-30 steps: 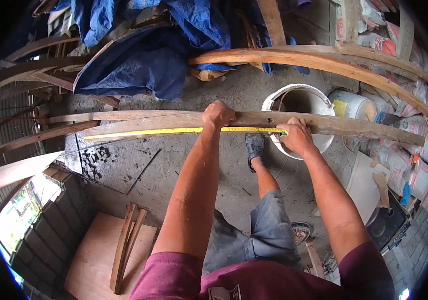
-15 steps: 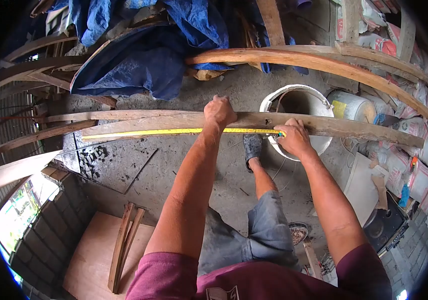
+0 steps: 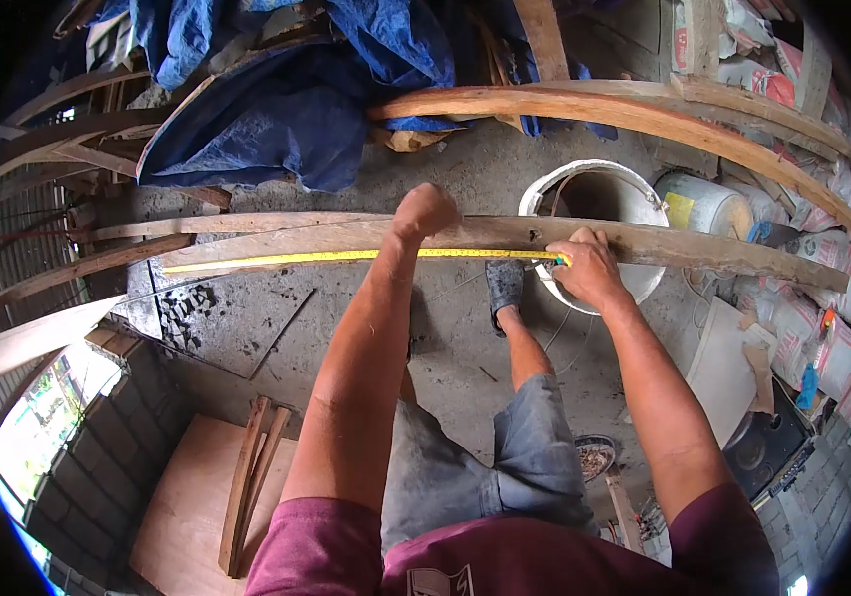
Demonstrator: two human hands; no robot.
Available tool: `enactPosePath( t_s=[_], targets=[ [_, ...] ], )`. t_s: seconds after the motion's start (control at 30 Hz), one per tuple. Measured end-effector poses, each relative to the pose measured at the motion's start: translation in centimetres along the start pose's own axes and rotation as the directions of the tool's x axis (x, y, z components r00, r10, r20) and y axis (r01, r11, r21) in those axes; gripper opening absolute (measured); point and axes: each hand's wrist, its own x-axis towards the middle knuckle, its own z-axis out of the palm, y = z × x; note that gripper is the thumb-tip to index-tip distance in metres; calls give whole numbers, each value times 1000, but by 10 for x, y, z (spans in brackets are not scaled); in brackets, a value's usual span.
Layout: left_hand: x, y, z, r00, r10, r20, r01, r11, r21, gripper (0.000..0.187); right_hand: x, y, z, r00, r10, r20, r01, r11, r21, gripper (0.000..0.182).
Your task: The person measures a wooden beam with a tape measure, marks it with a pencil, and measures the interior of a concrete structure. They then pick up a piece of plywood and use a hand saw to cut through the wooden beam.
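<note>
A long wooden board point(image 3: 505, 232) lies crosswise in front of me. Along its near edge runs a yellow measuring tape point(image 3: 316, 258), extended from the board's left part to my right hand. My right hand point(image 3: 587, 266) grips the tape's case, of which a green bit shows, and rests on the board's near edge. Over the board, left of the other hand, is my left hand point(image 3: 427, 213), its fingers curled and slightly blurred; whether anything is inside them is hidden.
Behind the board stands a white bucket point(image 3: 544, 189). A curved beam point(image 3: 584, 104) and blue tarp point(image 3: 266, 139) lie farther back. Sacks point(image 3: 823, 258) fill the right side. A plywood sheet point(image 3: 172, 497) carries two wood strips point(image 3: 246, 487) at lower left.
My left hand has shifted slightly left and away from me along the board. My right hand stays at the tape's right end. The view has shifted slightly.
</note>
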Motion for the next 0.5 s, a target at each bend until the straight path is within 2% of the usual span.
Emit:
enactPosePath(
  t_s=[0.03,0.07,0.1,0.13,0.2,0.27,0.33,0.43,0.5],
  targets=[
    [-1,5,5,1000,0,2,0,1000,0,13,1,0,0,1000,-4,-1,4,1000,0,34],
    [-9,16,-17,967,-256,-3,239,906,-349,15,1,0,1,1000,-5,-1,5,1000,1,34],
    [-12,25,-22,872,-482,82,415,641,-645,18,1,0,0,1000,-6,-6,6,1000,3,34],
    [-13,31,-26,872,-483,83,416,640,-647,18,0,0,0,1000,-8,-11,8,1000,3,35],
    [-13,39,-23,761,-640,-103,399,589,-703,22,0,-1,0,1000,-12,-17,12,1000,4,35],
    [-9,37,-24,761,-642,-94,412,591,-694,21,1,0,0,1000,-15,-24,15,1000,3,36],
    [-4,32,-31,804,-594,32,463,592,-660,22,2,3,2,999,-43,-25,43,999,0,35],
    [-2,27,-42,814,-572,104,496,590,-637,22,3,5,3,1000,-15,-10,15,1000,18,34],
    [0,19,-8,814,-579,44,467,608,-643,24,6,8,8,999,-29,-25,29,1000,9,32]
  ],
)
